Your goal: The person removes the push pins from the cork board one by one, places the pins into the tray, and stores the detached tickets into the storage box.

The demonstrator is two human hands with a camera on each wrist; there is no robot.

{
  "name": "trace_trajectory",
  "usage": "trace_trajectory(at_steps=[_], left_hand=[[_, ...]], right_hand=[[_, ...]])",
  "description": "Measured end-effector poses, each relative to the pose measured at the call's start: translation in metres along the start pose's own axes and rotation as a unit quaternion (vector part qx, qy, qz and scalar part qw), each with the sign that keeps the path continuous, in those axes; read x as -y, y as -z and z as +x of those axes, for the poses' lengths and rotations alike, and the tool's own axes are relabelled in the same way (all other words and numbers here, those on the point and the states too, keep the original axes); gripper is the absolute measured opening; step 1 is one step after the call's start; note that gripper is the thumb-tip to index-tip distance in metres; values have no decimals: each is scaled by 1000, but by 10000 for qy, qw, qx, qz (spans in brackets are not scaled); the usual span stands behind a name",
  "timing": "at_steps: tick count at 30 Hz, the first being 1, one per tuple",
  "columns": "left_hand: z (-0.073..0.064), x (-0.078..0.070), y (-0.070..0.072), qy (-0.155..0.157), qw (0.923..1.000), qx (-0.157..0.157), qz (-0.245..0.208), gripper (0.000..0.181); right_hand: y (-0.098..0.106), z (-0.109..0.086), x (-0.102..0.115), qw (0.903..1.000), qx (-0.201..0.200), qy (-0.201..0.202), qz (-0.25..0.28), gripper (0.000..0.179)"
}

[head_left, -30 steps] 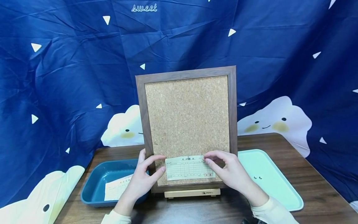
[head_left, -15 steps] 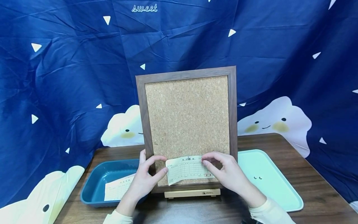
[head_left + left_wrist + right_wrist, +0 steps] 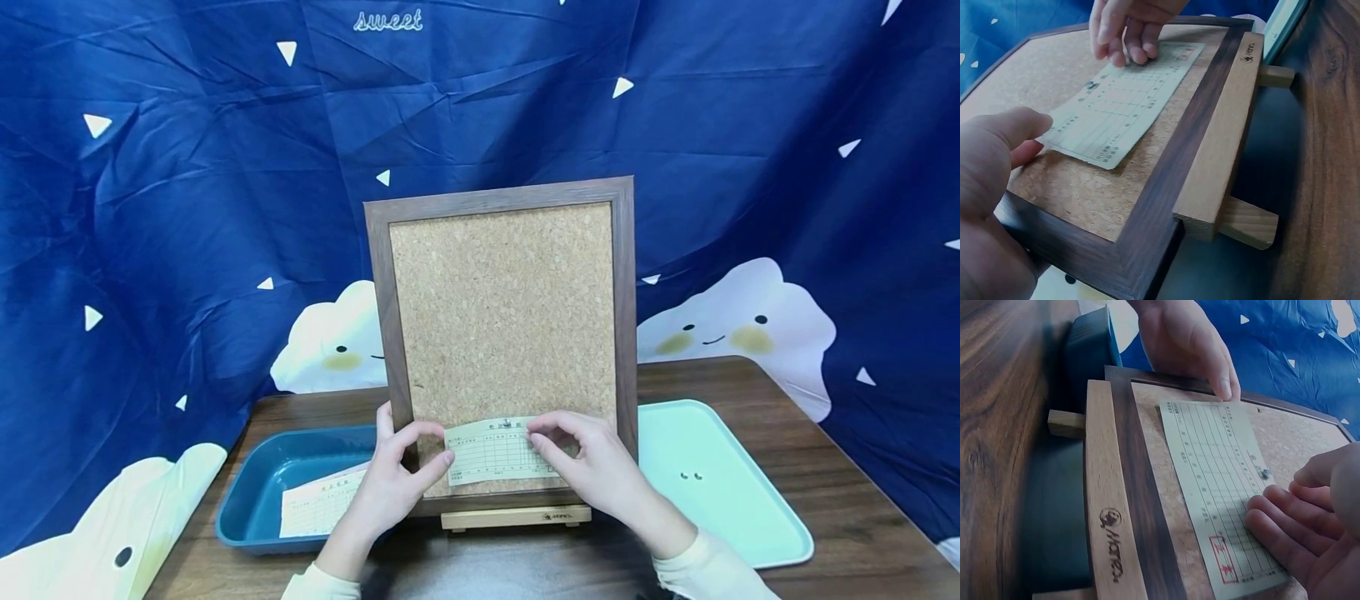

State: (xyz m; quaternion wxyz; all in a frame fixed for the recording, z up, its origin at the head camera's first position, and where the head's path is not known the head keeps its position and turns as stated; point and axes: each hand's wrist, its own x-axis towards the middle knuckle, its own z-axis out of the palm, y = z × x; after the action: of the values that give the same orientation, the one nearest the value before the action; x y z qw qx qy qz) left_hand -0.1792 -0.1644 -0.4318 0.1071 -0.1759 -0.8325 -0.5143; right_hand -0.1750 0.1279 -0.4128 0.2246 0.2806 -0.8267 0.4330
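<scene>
A pale green printed form [image 3: 491, 454] lies across the lower part of a cork board [image 3: 510, 317], its lower left corner slightly lifted. A small metal push pin [image 3: 1264, 473] stands at its top middle. My left hand [image 3: 397, 467] has thumb and index finger at the form's left edge, tips apart in the head view; its other fingers are partly hidden behind the frame. From the right, my right hand [image 3: 592, 454] reaches over the form, fingertips just right of the pin. In the right wrist view its loosely bent fingers [image 3: 1288, 528] rest on the paper.
The board's dark frame [image 3: 624, 333] stands on a wooden easel ledge [image 3: 517, 518]. At left, a blue tray [image 3: 251, 467] contains more forms [image 3: 318, 502]. A mint tray [image 3: 720, 442] with two small pins [image 3: 691, 476] sits at right on the wooden table [image 3: 832, 508].
My right hand has slid left along the form toward the pin. The form's left end bulged outward half a second ago and now lies flatter. My left hand stays at that edge.
</scene>
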Motion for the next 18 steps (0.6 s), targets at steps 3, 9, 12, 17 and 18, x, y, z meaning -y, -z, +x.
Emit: trace_trajectory(at_steps=[3, 9, 12, 17, 18], left_hand=[[-2, 1, -2, 70, 10000, -39, 16, 12], [-6, 4, -6, 47, 9997, -249, -72, 7], [-6, 5, -9, -92, 9991, -380, -174, 9], [-8, 7, -12, -135, 9985, -506, -164, 10], [-8, 7, -12, -132, 9985, -506, -166, 10]], right_hand=[[-4, 1, 1, 10000, -27, -5, -11, 15], [-12, 3, 3, 9999, -109, 51, -76, 14], [-16, 4, 5, 9998, -159, 69, -101, 15], [-21, 5, 9, 9996, -261, -19, -116, 14], [-21, 5, 9, 9995, -278, -43, -119, 14]])
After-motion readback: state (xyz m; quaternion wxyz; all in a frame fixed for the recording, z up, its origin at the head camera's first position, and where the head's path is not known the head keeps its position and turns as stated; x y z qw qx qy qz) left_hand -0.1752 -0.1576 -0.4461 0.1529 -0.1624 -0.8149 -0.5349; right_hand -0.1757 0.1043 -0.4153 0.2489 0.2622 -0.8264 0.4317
